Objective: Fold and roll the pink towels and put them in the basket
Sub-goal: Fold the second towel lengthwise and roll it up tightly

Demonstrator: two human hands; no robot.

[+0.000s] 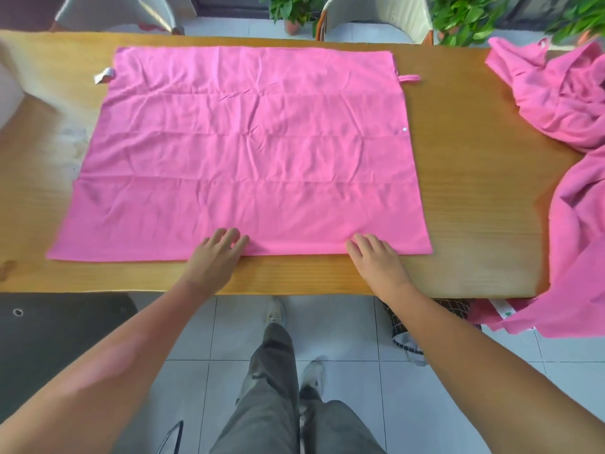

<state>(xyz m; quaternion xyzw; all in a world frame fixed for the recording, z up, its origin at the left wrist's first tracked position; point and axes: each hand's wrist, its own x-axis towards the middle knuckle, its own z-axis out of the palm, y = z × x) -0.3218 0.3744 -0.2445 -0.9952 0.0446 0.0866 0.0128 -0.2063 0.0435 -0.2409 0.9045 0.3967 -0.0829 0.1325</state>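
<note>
Wooden worktop [458, 224] ran across the view, above a pale tiled floor [343, 322]. On its near part both hands lay flat. The left hand [214, 260] had its fingers [229, 239] straight and released, their tips pressing the towel [245, 142] just inside its near hem. The right hand [376, 262] rested the same way, fingers [363, 245] extended and loose on the same hem, nearer the towel's right corner. Neither hand grasped anything.

From the fingers the towel spread away, open and flat, creased in horizontal bands, reaching close to the worktop's far edge. A small loop [409, 78] stuck out at its far right side, a white tag [104, 75] at its far left corner.

Well apart to the right, a heap [563, 103] of pink towels lay crumpled, trailing over the worktop's right end. Potted plants [465, 18] stood beyond the worktop.
</note>
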